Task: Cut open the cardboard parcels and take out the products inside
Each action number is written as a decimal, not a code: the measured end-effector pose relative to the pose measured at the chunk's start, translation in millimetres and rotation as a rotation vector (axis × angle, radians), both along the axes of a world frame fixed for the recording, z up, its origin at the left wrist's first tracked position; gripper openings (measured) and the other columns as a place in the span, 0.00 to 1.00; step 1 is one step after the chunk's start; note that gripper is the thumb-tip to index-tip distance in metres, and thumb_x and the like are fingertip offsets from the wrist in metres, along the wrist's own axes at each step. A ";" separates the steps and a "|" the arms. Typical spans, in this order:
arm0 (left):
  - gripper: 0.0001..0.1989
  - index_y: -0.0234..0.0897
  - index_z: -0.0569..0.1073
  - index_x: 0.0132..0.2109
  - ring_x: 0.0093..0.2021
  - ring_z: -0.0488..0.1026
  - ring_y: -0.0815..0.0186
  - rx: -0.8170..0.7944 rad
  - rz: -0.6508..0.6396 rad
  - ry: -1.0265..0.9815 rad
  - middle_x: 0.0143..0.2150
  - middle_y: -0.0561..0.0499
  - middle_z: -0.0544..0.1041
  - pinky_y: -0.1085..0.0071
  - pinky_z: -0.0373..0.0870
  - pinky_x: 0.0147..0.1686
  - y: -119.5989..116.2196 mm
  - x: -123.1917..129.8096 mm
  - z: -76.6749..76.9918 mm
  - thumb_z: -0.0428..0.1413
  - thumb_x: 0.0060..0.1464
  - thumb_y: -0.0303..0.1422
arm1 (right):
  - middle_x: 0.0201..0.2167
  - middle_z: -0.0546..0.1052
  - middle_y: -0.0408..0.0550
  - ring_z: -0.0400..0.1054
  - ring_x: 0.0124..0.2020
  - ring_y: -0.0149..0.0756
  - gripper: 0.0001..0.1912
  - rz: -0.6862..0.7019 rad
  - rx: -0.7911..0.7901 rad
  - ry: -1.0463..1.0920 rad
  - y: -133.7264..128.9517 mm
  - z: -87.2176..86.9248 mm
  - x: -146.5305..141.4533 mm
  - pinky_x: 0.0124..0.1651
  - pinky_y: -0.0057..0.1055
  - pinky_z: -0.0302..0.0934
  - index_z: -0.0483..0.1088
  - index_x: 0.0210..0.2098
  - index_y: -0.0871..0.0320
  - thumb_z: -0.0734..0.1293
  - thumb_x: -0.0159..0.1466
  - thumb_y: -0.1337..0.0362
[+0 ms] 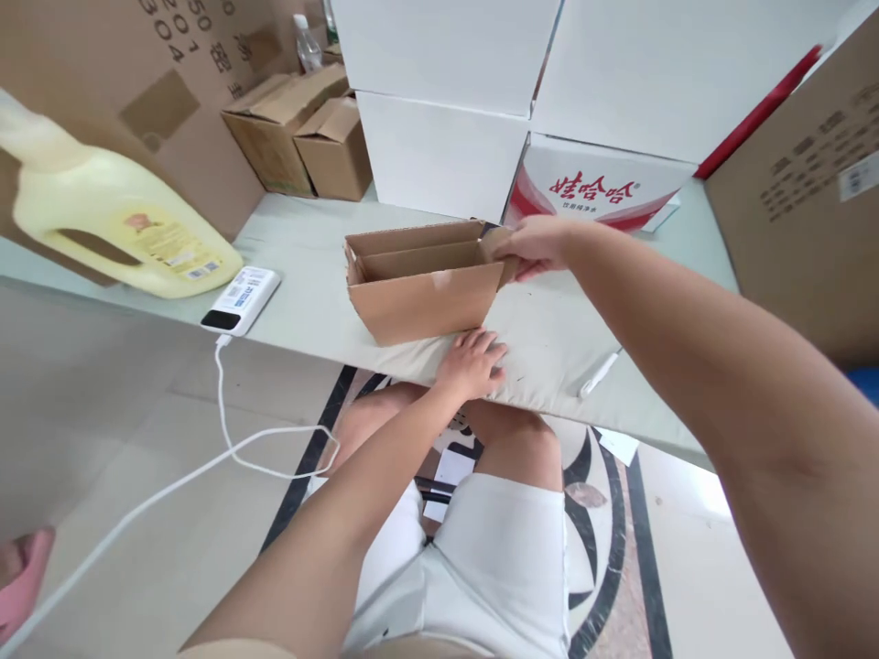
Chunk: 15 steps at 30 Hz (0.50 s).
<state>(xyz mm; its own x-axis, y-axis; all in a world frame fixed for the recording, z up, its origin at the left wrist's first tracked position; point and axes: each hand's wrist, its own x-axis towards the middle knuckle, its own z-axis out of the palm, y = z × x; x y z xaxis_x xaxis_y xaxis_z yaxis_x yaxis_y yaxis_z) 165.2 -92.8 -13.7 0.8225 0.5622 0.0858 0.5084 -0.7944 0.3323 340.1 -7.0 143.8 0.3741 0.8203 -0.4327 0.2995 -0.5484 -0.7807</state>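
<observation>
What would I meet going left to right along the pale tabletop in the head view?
Pale yellow plastic jug with a handle → white rectangular device with a black end → open brown cardboard box → right hand at its flap → slim white pen-like object → large brown printed carton.

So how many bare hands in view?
2. The right hand grips the right end of the open brown carton; the left hand rests on the tabletop by its near lower edge. Some right-hand fingers are partly hidden.
</observation>
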 end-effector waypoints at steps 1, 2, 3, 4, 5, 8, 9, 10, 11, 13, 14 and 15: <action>0.22 0.40 0.73 0.63 0.73 0.60 0.50 0.001 -0.002 -0.010 0.71 0.41 0.67 0.51 0.57 0.71 -0.3 -1.3 -0.2 0.54 0.64 0.37 | 0.28 0.75 0.52 0.77 0.37 0.49 0.09 -0.045 -0.020 0.009 -11.0 -1.6 -3.6 0.37 0.49 0.77 0.71 0.29 0.60 0.76 0.55 0.70; 0.22 0.40 0.73 0.62 0.72 0.61 0.50 0.001 -0.004 -0.021 0.71 0.41 0.68 0.52 0.57 0.71 -0.6 -2.6 -0.3 0.54 0.63 0.37 | 0.29 0.75 0.51 0.77 0.37 0.47 0.09 -0.093 0.009 0.029 -24.4 -3.6 -5.3 0.35 0.46 0.78 0.71 0.29 0.59 0.75 0.55 0.70; 0.22 0.39 0.73 0.62 0.72 0.61 0.50 0.004 -0.005 -0.031 0.70 0.41 0.68 0.52 0.57 0.71 -0.7 -3.7 -0.4 0.54 0.63 0.37 | 0.30 0.76 0.51 0.77 0.36 0.44 0.08 -0.155 0.075 0.057 -39.9 -5.6 -4.7 0.34 0.43 0.78 0.71 0.30 0.58 0.75 0.54 0.70; 0.22 0.39 0.73 0.62 0.72 0.61 0.51 0.008 -0.008 -0.040 0.70 0.41 0.68 0.52 0.57 0.71 -0.7 -4.6 -0.4 0.54 0.63 0.37 | 0.33 0.76 0.50 0.76 0.37 0.42 0.09 -0.231 0.166 0.091 -57.1 -7.0 -1.5 0.33 0.40 0.79 0.72 0.31 0.58 0.74 0.54 0.71; 0.22 0.38 0.74 0.62 0.72 0.61 0.51 0.012 -0.013 -0.050 0.70 0.40 0.69 0.52 0.58 0.70 -0.6 -5.4 -0.4 0.54 0.63 0.37 | 0.37 0.77 0.50 0.76 0.38 0.40 0.09 -0.323 0.259 0.116 -75.7 -7.8 4.5 0.33 0.38 0.79 0.72 0.33 0.58 0.74 0.53 0.72; 0.22 0.38 0.74 0.62 0.72 0.61 0.51 0.026 -0.028 -0.070 0.69 0.40 0.69 0.51 0.58 0.70 0.8 -6.8 -1.0 0.54 0.63 0.37 | 0.48 0.77 0.50 0.76 0.43 0.37 0.12 -0.672 0.444 0.130 -136.4 -6.8 37.7 0.37 0.34 0.80 0.71 0.38 0.57 0.73 0.55 0.72; 0.22 0.38 0.73 0.62 0.71 0.61 0.51 0.029 -0.033 -0.072 0.69 0.40 0.69 0.51 0.57 0.70 1.7 -6.8 -1.4 0.53 0.63 0.37 | 0.50 0.77 0.50 0.76 0.45 0.35 0.11 -0.746 0.480 0.105 -157.3 -6.0 52.5 0.38 0.32 0.79 0.69 0.39 0.57 0.70 0.57 0.73; 0.22 0.38 0.73 0.62 0.71 0.62 0.50 0.030 -0.037 -0.072 0.69 0.40 0.69 0.49 0.57 0.70 2.6 -6.6 -1.8 0.53 0.63 0.37 | 0.50 0.77 0.50 0.76 0.44 0.34 0.11 -0.858 0.537 0.114 -177.6 -5.4 68.0 0.38 0.31 0.79 0.69 0.39 0.57 0.67 0.58 0.75; 0.22 0.39 0.73 0.62 0.71 0.62 0.50 0.031 -0.039 -0.069 0.69 0.40 0.70 0.48 0.57 0.70 3.7 -6.3 -2.2 0.52 0.64 0.37 | 0.49 0.77 0.50 0.77 0.43 0.33 0.11 -0.955 0.560 0.101 -196.9 -5.0 83.5 0.38 0.31 0.79 0.68 0.39 0.58 0.65 0.58 0.77; 0.22 0.39 0.74 0.61 0.71 0.62 0.49 0.030 -0.042 -0.059 0.69 0.40 0.70 0.47 0.58 0.69 5.9 -5.2 -3.0 0.52 0.64 0.38 | 0.47 0.77 0.51 0.77 0.40 0.32 0.13 -1.086 0.542 0.049 -229.4 -5.5 112.5 0.38 0.30 0.78 0.66 0.38 0.59 0.62 0.58 0.79; 0.22 0.39 0.74 0.61 0.71 0.62 0.48 0.029 -0.043 -0.054 0.69 0.39 0.70 0.46 0.59 0.69 6.8 -4.5 -3.2 0.52 0.64 0.38 | 0.46 0.77 0.53 0.77 0.39 0.32 0.13 -1.135 0.521 0.023 -241.4 -6.5 125.7 0.38 0.30 0.77 0.65 0.38 0.59 0.60 0.58 0.80; 0.22 0.39 0.74 0.61 0.71 0.62 0.48 0.030 -0.043 -0.048 0.68 0.39 0.70 0.46 0.59 0.69 7.6 -3.9 -3.4 0.52 0.64 0.38 | 0.45 0.76 0.54 0.78 0.39 0.32 0.13 -1.174 0.500 0.001 -250.0 -8.1 138.1 0.38 0.30 0.77 0.64 0.37 0.59 0.59 0.58 0.81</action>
<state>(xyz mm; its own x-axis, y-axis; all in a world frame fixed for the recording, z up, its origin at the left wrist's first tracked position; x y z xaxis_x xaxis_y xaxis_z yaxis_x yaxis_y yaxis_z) 161.3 -85.2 -17.1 0.8402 0.5234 0.1419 0.4578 -0.8249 0.3316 478.3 -257.0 135.8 0.9821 0.0716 -0.1740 -0.1638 -0.1296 -0.9779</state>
